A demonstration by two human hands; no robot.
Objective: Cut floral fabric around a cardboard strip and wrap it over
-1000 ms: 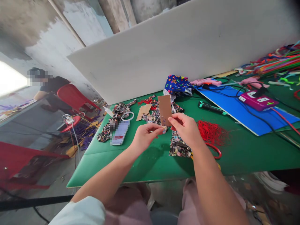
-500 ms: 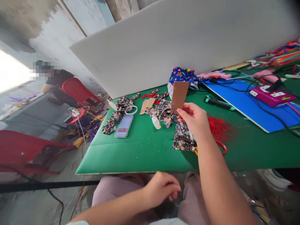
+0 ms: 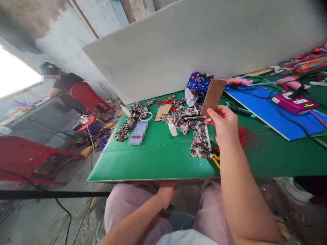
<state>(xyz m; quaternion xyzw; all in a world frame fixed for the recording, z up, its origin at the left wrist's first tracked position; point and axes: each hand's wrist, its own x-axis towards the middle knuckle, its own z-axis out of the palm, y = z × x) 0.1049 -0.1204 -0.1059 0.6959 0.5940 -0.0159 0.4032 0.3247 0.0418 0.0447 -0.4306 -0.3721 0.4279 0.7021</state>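
Right hand (image 3: 227, 123) grip pinches the cardboard piece (image 3: 214, 95) at its lower end; light pressure avoids creasing. Left hand (image 3: 167, 191) below table's (image 3: 153, 161) front edge, grip: can't tell.

The left hand (image 3: 168, 191) is dropping from above the green table (image 3: 153, 161), seemingly reaching beneath its front edge. The right hand (image 3: 226, 124) is tilting the brown card (image 3: 214, 95) further rightward.
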